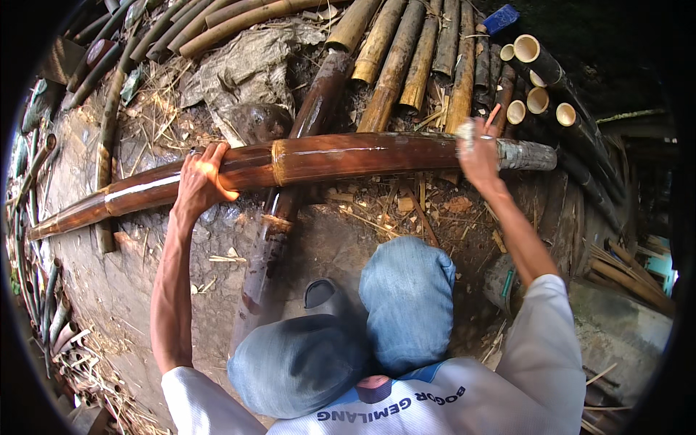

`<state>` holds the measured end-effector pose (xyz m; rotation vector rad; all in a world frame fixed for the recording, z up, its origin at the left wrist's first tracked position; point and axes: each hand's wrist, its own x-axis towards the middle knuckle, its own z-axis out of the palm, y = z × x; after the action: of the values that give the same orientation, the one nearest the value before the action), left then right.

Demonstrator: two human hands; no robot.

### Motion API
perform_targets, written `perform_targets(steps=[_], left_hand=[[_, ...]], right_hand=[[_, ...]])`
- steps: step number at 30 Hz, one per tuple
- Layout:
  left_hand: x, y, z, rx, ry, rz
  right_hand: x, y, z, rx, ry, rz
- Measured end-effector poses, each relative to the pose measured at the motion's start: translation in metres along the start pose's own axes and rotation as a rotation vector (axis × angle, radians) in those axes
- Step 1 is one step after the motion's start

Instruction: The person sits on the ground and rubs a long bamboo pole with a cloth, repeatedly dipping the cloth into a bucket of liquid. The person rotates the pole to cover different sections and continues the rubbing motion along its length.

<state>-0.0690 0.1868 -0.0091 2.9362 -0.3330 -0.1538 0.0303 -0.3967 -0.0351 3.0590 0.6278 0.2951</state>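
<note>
A long reddish-brown bamboo pole point(341, 156) lies across in front of me, wet and shiny, with a pale greyish, rough-looking stretch at its right end. My left hand point(201, 177) grips it left of the middle, fingers over the top and thumb on the near side. Near the right end, my right hand point(480, 156) presses a whitish wad point(465, 132) against the pole. Motion blurs that hand, so the wad's material cannot be made out; one finger sticks out. Beneath the long pole, a dark wet bamboo pole point(319, 94) runs crosswise and supports it.
Cut bamboo poles point(395, 65) lie side by side at the far side. Open-ended bamboo tubes point(540, 61) are stacked at the far right, near a blue object point(500, 19). A crumpled grey sack point(250, 69) and a rounded stone point(259, 123) sit beyond my left hand. Chips litter the ground.
</note>
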Motion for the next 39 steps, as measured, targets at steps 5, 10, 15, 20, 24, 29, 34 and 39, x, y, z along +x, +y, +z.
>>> perform_targets(steps=[5,10,15,20,24,29,34,39], left_hand=[[-0.008,0.000,0.004,0.030,0.026,-0.015],[-0.033,0.023,0.001,0.131,0.092,-0.114],[-0.035,0.027,0.047,0.124,0.478,0.030],[-0.034,0.018,0.065,0.241,0.639,-0.093],[-0.028,0.028,0.053,0.200,0.358,-0.129],[-0.024,0.001,-0.015,0.139,0.035,-0.133],[-0.020,-0.002,-0.012,0.071,0.037,-0.107],[-0.007,0.009,-0.002,0.037,0.042,-0.109]], right_hand=[[0.079,-0.270,-0.014,0.571,-0.075,-0.393],[0.042,-0.210,-0.001,0.549,0.063,-0.406],[-0.035,0.063,-0.024,-0.437,0.294,-0.229],[0.054,-0.195,0.002,0.353,0.029,-0.163],[0.079,-0.268,0.007,0.380,-0.011,-0.421],[0.024,-0.084,-0.032,0.458,-0.126,0.150],[0.026,-0.036,-0.038,0.228,-0.233,0.238],[0.093,-0.299,0.030,0.440,0.032,-0.495]])
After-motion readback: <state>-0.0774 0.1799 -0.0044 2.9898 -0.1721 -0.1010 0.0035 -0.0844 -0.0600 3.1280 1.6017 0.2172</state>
